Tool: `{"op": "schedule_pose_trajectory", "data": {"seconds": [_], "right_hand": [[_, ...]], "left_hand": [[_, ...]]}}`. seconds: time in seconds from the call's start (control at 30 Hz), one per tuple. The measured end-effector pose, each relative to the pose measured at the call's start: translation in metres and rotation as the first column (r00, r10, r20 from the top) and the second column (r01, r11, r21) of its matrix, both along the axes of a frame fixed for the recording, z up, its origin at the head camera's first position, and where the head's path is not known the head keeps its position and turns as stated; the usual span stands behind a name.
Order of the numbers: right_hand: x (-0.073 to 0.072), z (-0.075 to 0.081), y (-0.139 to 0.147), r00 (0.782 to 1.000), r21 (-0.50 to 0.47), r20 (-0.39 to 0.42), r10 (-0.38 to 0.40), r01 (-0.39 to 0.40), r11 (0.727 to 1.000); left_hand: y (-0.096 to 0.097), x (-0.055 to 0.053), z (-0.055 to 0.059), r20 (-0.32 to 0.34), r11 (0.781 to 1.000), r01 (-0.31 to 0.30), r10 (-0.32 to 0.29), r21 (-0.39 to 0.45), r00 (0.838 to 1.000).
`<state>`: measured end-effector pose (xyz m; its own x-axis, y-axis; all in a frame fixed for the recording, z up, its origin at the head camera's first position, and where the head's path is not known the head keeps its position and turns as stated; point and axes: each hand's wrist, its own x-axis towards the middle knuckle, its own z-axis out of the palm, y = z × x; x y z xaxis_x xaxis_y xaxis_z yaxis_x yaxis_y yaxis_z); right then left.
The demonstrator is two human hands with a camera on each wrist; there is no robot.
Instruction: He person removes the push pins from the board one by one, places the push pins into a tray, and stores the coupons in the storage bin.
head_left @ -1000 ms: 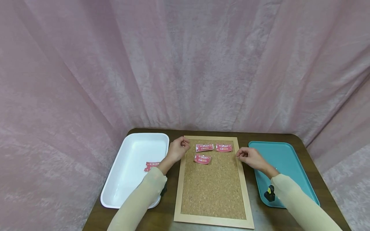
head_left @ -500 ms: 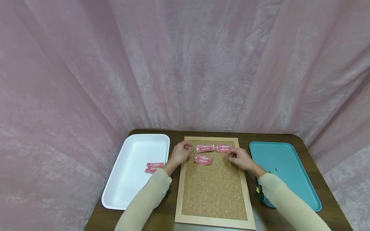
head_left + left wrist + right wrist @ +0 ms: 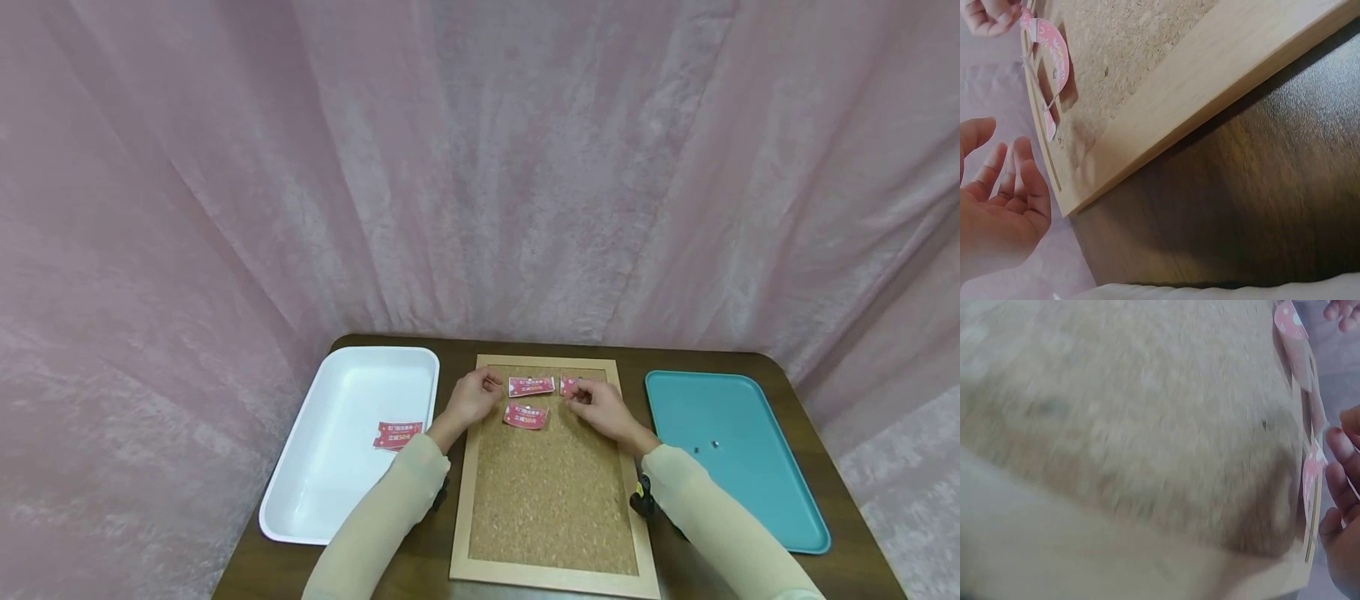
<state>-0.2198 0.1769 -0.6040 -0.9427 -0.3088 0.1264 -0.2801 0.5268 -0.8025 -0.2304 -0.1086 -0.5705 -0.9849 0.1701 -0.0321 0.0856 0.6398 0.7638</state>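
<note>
Three red paper coupons are on a wood-framed corkboard [image 3: 558,500]: an upper left coupon [image 3: 531,386], a lower left coupon [image 3: 526,417] and an upper right coupon [image 3: 566,384]. My left hand [image 3: 472,397] hovers at the board's upper left edge; in the left wrist view its fingers [image 3: 1036,181] are loosely bent around nothing. Over the upper right coupon, partly covering it, is my right hand [image 3: 602,410], thumb and fingertips close together. I cannot tell whether something tiny is between them. The coupons' edges [image 3: 1291,322] curl up off the cork.
A white basin [image 3: 300,467] at the left holds more red coupons [image 3: 397,434]. At the right lies a teal tray [image 3: 757,492] with two small metallic bits [image 3: 715,444] in it. Behind the dark wooden table hangs a pink curtain [image 3: 525,167].
My right hand has moved left from the board's right frame to the upper right coupon, uncovering the tray's small bits. My left hand has shifted slightly right and down.
</note>
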Motion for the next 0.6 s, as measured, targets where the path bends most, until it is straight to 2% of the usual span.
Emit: {"op": "schedule_pose_trajectory", "data": {"seconds": [0.1, 0.23, 0.6], "right_hand": [[-0.001, -0.001, -0.01, 0.999, -0.004, -0.01, 0.034, -0.034, 0.999], [-0.005, -0.002, -0.025, 0.997, 0.012, 0.037, 0.062, -0.062, 0.998], [-0.01, -0.008, -0.039, 0.993, 0.024, 0.064, 0.101, -0.103, 0.994]], "left_hand": [[0.003, 0.002, -0.001, 0.03, 1.0, 0.011, -0.011, -0.012, 0.999], [0.005, 0.003, -0.004, 0.067, 0.999, 0.032, -0.03, -0.031, 0.997], [0.008, 0.005, -0.012, 0.108, 0.997, 0.055, -0.05, -0.045, 0.993]]}}
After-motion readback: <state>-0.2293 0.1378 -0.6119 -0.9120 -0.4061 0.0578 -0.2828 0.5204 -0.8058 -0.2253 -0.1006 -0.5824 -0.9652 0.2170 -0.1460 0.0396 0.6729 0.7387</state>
